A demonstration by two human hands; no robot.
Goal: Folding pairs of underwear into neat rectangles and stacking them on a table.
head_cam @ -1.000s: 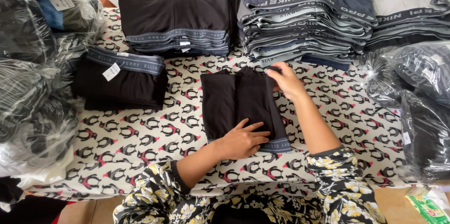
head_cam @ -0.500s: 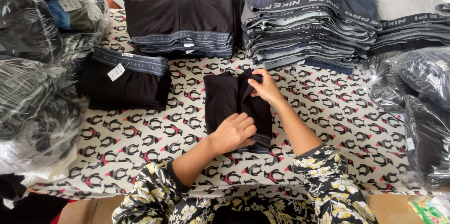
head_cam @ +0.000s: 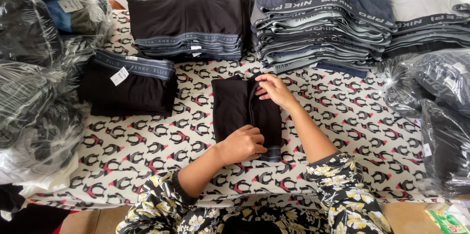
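Right hand fingers: right hand (head_cam: 275, 91) pinches the top edge of the folded black garment (head_cam: 245, 114).
Left hand fingers: left hand (head_cam: 243, 144) curled, pressing its lower end.
Garment: mid-table (head_cam: 147, 141), before the stacks.
Risk: the fold may slip open if pressure eases.
Arms: both forearms angled inward.
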